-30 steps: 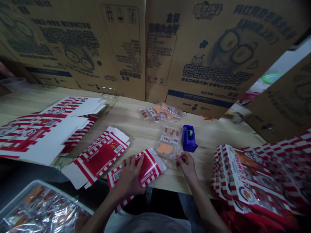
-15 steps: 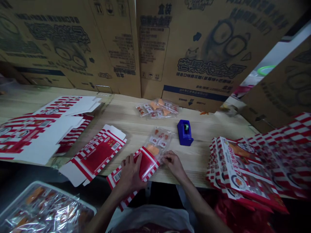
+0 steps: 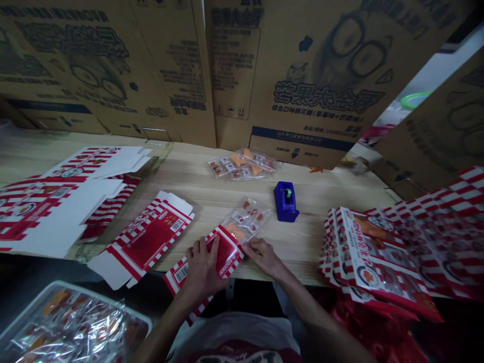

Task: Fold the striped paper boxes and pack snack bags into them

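My left hand is closed around a red-and-white striped carton, holding it at a slant over the table's front edge. A clear packet of candies sticks partly out of the carton's upper end; its lower part is hidden inside. My right hand is at the carton's open corner, fingers pinched together at the packet's lower edge. What exactly lies between those fingertips is hard to see. Left of my left hand, another striped carton lies with its end flaps out.
A blue tape dispenser stands right of centre. More candy packets lie behind. Flat carton blanks are stacked left, filled cartons right. A white tub of packets sits lower left. Large cardboard boxes wall the back.
The packet has gone slightly deeper into the carton. My right hand has moved a little left along with it. The whole view has shifted slightly.
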A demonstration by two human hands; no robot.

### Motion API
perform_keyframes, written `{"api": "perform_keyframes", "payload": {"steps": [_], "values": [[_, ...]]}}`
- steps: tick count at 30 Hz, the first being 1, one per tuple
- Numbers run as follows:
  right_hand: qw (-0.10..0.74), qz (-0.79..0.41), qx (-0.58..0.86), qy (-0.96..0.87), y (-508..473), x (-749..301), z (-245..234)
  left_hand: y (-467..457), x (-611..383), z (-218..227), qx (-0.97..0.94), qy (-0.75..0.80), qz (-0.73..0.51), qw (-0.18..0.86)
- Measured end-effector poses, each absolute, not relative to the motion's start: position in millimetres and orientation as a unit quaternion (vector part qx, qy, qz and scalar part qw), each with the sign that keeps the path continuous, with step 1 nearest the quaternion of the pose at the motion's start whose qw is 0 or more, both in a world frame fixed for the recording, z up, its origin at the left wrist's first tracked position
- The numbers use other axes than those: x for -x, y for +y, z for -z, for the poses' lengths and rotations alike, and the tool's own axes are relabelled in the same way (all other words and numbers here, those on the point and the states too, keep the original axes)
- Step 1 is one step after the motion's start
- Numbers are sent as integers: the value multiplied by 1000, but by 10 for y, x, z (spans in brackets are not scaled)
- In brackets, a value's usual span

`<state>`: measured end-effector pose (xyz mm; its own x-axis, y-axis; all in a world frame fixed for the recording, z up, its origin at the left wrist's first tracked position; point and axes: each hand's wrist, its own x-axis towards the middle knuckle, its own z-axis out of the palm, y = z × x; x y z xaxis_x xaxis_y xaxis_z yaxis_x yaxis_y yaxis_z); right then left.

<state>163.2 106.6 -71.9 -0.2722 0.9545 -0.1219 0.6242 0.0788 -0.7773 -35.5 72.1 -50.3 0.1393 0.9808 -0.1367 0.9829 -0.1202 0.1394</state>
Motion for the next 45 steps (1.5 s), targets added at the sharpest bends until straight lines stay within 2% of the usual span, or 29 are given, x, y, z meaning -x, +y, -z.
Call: {"api": "perform_keyframes", "payload": {"steps": [3,6,13,15,18,22,24,27,30,34,37,41,43,45], "values": [[162,-338,592,-713,1072,-1553,658,698,349,515,-743,663,5,86],[148,-339,578,-728,1068,-1506,633,671,363,547,-743,665,0,74],[222,-356,561,-714,970,-1498,692,658,381,612,-743,667,-31,51],[215,-345,546,-732,980,-1507,654,659,380,618,-744,665,-35,53],[192,-265,576,-749,1161,-1560,550,655,384,622,-747,661,-42,61],[280,-127,626,-717,1699,-1681,445,642,397,637,-748,658,-58,60],[303,-178,641,-682,1962,-1722,442,638,402,646,-749,658,-64,55],[288,-329,635,-637,2142,-1699,510,642,401,645,-747,660,-66,53],[271,-397,601,-638,2015,-1563,642,654,393,631,-742,665,-57,62],[252,-543,463,-653,1662,-1373,773,663,396,630,-741,666,-53,69],[320,-543,441,-639,1459,-1355,747,669,411,623,-741,666,-59,71],[511,-357,556,-549,1183,-1407,690,684,384,524,-704,701,-87,75],[550,-368,555,-504,1031,-1393,723,683,328,458,-678,723,-110,78],[557,-441,531,-462,917,-1356,779,673,267,426,-671,723,-139,92]]}}
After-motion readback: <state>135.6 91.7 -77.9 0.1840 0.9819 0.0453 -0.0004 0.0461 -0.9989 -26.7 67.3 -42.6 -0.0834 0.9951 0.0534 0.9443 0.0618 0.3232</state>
